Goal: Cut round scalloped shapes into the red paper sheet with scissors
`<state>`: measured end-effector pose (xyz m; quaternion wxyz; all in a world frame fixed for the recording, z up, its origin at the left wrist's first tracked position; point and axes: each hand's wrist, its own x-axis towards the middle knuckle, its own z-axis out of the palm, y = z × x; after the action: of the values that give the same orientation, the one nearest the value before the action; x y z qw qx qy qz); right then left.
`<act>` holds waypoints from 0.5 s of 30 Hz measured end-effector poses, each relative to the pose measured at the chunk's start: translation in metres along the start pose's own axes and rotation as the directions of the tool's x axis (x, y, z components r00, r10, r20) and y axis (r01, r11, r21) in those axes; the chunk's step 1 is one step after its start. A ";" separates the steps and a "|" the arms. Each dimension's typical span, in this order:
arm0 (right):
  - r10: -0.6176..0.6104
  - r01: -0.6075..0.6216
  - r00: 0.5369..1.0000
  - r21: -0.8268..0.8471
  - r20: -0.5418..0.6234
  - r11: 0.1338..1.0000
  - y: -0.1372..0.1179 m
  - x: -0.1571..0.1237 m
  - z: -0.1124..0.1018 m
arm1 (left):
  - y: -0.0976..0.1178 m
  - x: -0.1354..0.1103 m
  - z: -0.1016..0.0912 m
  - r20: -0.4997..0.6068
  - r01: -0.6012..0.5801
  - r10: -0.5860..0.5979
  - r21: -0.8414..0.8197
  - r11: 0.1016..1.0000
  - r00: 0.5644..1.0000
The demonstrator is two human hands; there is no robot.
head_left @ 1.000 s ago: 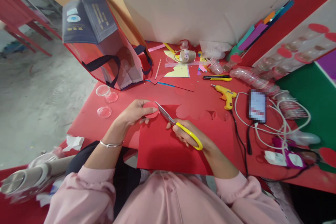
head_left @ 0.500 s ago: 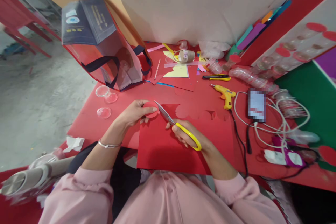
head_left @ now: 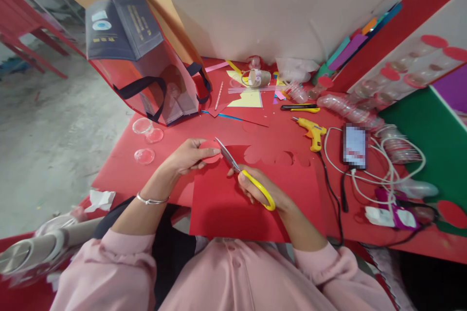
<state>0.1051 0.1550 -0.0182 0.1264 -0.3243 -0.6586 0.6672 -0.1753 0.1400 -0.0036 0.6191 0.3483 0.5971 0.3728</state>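
My left hand [head_left: 188, 155] pinches a small red paper disc [head_left: 209, 151] at the upper left corner of a large red paper sheet [head_left: 233, 209]. My right hand [head_left: 260, 189] is closed round the yellow handles of a pair of scissors [head_left: 241, 171]. The blades point up and left, with their tips at the disc's right edge. Scalloped cut-outs run along the sheet's top edge [head_left: 272, 155]. Both arms wear pink sleeves, and a silver bangle [head_left: 152, 199] circles my left wrist.
A red and navy tote bag [head_left: 140, 58] stands at the back left of the red table [head_left: 120, 165], with clear lids [head_left: 146, 133] beside it. A yellow glue gun [head_left: 312, 132], a utility knife [head_left: 299, 107], a phone [head_left: 354, 146] with white cables and stacked clear cups [head_left: 350, 112] lie to the right.
Almost nothing has moved. My right hand with the scissors has shifted a little to the left, and the view has drifted slightly.
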 end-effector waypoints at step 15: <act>-0.050 0.050 0.999 -0.004 -0.006 0.999 0.006 0.009 0.009 | -0.011 0.001 -0.005 -0.035 0.042 -0.041 0.032 0.999 0.999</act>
<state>0.0943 0.1528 -0.0276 0.1443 -0.3104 -0.6674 0.6613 -0.1799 0.1355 -0.0135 0.6107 0.3394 0.6206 0.3559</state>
